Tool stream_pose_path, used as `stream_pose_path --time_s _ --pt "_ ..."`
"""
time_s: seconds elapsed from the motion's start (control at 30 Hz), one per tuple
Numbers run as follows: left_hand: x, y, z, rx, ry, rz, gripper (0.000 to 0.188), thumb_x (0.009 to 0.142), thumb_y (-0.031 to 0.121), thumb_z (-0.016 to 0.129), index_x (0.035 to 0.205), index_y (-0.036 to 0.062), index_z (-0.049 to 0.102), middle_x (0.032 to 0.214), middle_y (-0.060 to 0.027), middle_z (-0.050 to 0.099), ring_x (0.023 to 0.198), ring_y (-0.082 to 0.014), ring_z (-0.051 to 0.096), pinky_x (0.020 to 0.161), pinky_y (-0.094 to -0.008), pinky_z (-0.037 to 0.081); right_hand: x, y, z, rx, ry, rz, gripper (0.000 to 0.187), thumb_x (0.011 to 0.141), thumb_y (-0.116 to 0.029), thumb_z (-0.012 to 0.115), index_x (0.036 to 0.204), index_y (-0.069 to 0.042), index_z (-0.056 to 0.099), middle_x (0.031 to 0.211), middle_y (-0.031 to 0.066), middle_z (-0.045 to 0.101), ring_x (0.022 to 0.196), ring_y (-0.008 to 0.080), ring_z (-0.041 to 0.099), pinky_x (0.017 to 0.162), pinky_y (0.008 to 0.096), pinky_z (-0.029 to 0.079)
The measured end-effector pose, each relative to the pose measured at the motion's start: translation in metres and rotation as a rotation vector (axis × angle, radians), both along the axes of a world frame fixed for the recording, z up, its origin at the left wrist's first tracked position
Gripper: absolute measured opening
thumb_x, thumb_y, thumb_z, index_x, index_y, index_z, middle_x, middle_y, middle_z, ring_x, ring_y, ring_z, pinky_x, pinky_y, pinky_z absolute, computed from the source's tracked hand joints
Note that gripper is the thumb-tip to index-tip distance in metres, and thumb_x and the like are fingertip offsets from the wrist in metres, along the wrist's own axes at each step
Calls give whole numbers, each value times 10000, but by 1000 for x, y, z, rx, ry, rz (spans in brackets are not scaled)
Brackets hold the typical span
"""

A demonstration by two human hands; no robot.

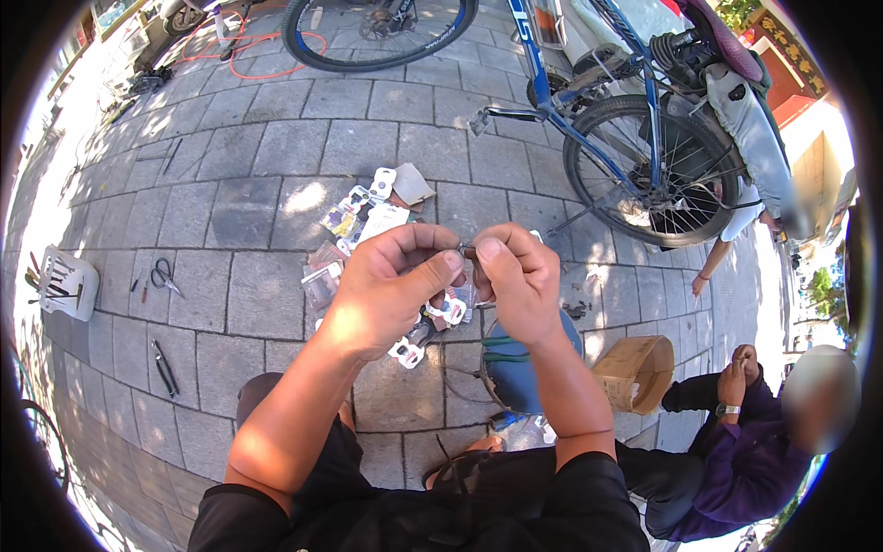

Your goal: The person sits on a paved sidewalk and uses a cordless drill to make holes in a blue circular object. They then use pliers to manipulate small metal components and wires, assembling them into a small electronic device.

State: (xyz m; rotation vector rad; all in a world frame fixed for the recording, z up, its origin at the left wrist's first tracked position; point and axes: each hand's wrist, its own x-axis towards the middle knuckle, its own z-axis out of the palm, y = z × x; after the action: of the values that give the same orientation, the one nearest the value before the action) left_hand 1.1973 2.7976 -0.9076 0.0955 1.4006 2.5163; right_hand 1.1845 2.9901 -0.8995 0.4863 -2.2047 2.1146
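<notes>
Both my hands meet at the middle of the view, raised above the paving. Thumb and forefinger of my left hand (pixel 405 281) pinch a tiny dark piece, too small to name. From the other side my right hand (pixel 515 276) closes thumb and fingers on the same spot. Below and behind the hands lies a pile of small packaged parts (pixel 368 216) on white cards and in clear packs. More white cards (pixel 405 352) show under my left hand. A round blue stool (pixel 526 368) stands beneath my right forearm.
A blue bicycle (pixel 543 92) stands at the far right, a wheel (pixel 379 64) at the back. At left are a white tool bin (pixel 69 285), scissors (pixel 166 276) and pliers (pixel 165 370). A cardboard box (pixel 635 373) sits near a seated person (pixel 736 460); another person's arm (pixel 713 267) reaches down.
</notes>
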Motion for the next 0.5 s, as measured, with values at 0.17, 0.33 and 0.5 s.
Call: stream_pose_path --time_s 0.17,0.33,0.5 --pt "3 0 4 16 -25 -12 217 1040 89 733 1220 -26 689 1003 -71 743 889 -120 693 728 -260 541 3 2 -4 -46 32 21 200 1123 -171 628 1043 1 690 849 -33 627 737 20 513 629 231 435" --pt "6 1 4 46 -31 -20 206 1038 82 735 1207 -24 684 994 -74 741 893 -123 693 735 -264 536 6 4 0 35 66 38 242 1128 -172 616 978 8 676 834 -11 646 748 39 537 629 256 451" --pt "6 1 4 65 -41 -29 180 1036 73 731 1185 -16 684 990 -78 740 891 -134 697 733 -273 535 7 5 -3 -40 -73 92 287 1134 -204 620 944 3 680 833 2 664 761 35 555 631 247 457"
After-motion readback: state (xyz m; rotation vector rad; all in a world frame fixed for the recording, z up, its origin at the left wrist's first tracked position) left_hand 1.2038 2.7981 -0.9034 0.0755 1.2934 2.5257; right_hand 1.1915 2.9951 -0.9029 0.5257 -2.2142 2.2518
